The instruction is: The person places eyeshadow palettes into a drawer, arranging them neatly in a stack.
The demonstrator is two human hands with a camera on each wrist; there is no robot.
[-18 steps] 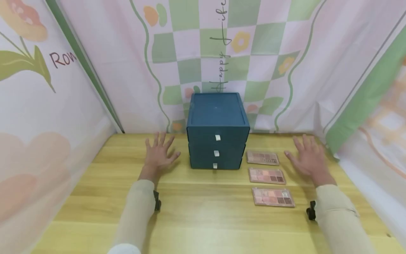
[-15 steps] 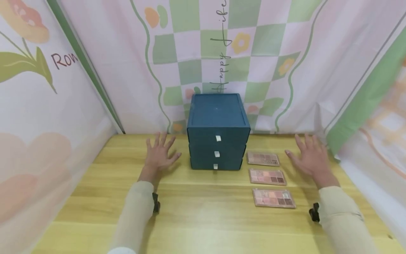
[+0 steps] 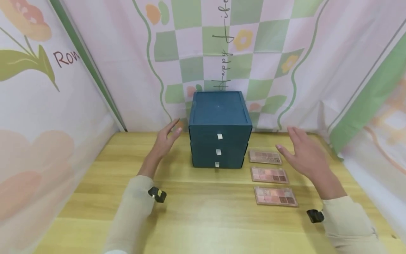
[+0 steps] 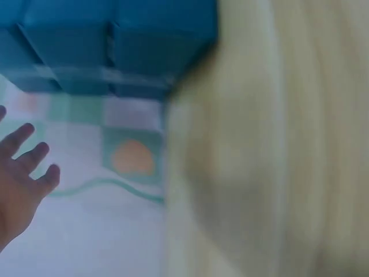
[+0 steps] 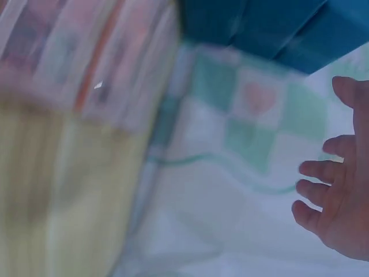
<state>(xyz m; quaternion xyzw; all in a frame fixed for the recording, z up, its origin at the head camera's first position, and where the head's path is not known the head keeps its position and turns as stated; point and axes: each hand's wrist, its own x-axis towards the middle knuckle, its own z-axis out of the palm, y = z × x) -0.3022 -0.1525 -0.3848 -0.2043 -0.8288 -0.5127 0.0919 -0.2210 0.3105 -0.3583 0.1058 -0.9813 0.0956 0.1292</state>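
Note:
A dark blue chest of three drawers with small white pull tabs stands at the back middle of the table, its drawers closed. Left of it, my left hand is raised off the wood, fingers extended and holding nothing; the left wrist view shows this hand with spread fingers. On the right, my right hand hovers with straight fingers, bare of any object. Nearest to it lie three eyeshadow palettes in a column: the far one, the middle one and the near one.
The wooden table carries the chest and palettes. A printed curtain hangs right behind the chest. More fabric walls enclose the left and right sides. Both wrists wear small black cameras.
Both hands have lifted off the table and turned, palms more inward. The left moved slightly toward the chest, and the right leaned toward the palettes. Chest and palettes stay put.

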